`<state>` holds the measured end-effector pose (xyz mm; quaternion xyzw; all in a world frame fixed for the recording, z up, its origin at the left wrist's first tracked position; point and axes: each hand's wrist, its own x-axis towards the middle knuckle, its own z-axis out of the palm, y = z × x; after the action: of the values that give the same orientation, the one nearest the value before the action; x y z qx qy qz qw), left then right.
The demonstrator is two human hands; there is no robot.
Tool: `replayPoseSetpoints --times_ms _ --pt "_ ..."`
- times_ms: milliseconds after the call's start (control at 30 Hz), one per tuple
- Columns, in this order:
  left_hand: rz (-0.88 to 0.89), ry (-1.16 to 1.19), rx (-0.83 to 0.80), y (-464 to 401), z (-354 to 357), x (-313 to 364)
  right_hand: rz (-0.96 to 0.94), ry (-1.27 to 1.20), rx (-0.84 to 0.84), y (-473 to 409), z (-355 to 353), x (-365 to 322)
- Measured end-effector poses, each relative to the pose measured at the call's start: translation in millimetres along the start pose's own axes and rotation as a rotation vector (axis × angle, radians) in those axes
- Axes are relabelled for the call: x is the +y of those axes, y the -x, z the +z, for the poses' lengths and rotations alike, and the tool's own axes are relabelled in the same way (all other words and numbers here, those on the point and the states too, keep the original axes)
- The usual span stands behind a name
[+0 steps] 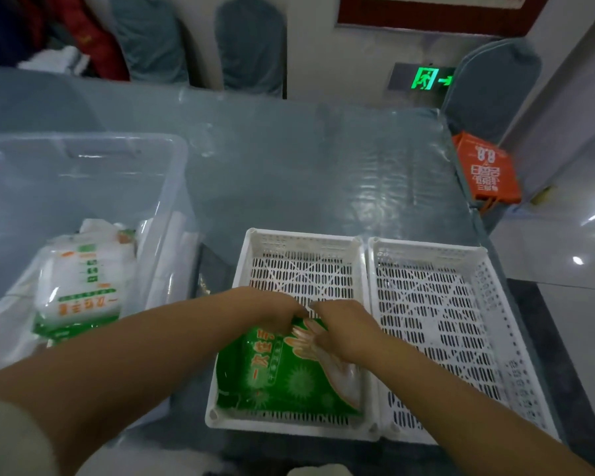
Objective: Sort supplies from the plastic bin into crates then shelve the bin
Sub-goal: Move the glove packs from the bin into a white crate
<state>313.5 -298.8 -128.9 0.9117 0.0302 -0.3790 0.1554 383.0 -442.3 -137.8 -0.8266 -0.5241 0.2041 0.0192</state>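
both hands, left hand [278,312] and right hand [340,329], gripped the green plastic glove packet [275,376] with curled fingers; best laid flat inside the left white perforated plastic crate [303,242], then let go.

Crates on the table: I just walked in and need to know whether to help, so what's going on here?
A person is sorting supplies. Both hands, left hand and right hand, hold a green packet in the left crate. The right crate holds nothing. More packets wait in the clear bin, which sits on the table, not yet shelved.
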Motion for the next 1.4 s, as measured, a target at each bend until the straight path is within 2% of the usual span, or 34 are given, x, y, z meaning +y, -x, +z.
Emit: replayPoseSetpoints --times_ms 67,167,267,333,500,633,733,1000,1267,1400 --pt "-0.014 -0.067 0.048 0 3 1 -0.021 0.087 -0.027 -2 1 0" --pt "-0.05 -0.134 0.113 -1 6 -1 -0.025 0.084 -0.102 -2 3 2" --pt "-0.098 -0.042 0.014 -2 10 -2 -0.012 0.04 -0.169 -1 3 5" --pt "-0.105 -0.012 0.01 -2 11 -3 0.023 -0.008 -0.193 -2 2 6" --pt "-0.072 -0.074 0.004 1 -3 1 0.046 -0.077 -0.174 -4 0 9" --pt "-0.062 -0.029 0.021 8 -23 0 0.056 -0.12 -0.046 -4 -10 10" --pt "-0.057 0.023 -0.017 14 -29 -5 0.088 -0.218 -0.012 -3 -17 10" --pt "-0.071 0.152 -0.259 24 -31 -3 0.082 -0.173 -0.218 3 -24 9" --pt "-0.059 -0.041 -0.082 25 -20 2 0.051 -0.154 -0.275 6 -25 13" --pt "-0.088 -0.158 0.03 28 -27 -4 0.048 -0.024 -0.28 3 -17 13"
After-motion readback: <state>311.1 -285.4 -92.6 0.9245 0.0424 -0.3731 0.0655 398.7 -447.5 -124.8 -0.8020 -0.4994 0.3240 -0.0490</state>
